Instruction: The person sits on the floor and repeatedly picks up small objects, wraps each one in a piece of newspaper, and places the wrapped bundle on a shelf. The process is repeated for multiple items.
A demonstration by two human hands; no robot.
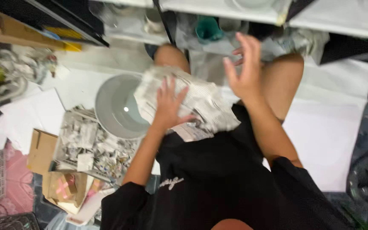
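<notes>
Pressing flat, the left hand (pixel 169 102) rests spread on a newspaper-wrapped bundle (pixel 192 102) on the lap; the right hand (pixel 245 70) hovers open at two o'clock of it, holding nothing. Its long axis runs ten to four; a grey bowl (pixel 113 108) touches its nine o'clock edge

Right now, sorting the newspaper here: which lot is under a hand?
The crumpled newspaper bundle on the lap, under the left hand; the shredded newspaper lies untouched in its tray.

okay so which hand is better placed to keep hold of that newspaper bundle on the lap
Left. The left hand lies flat on the newspaper bundle, fingers spread. The right hand is lifted open beside it, touching nothing.
</notes>
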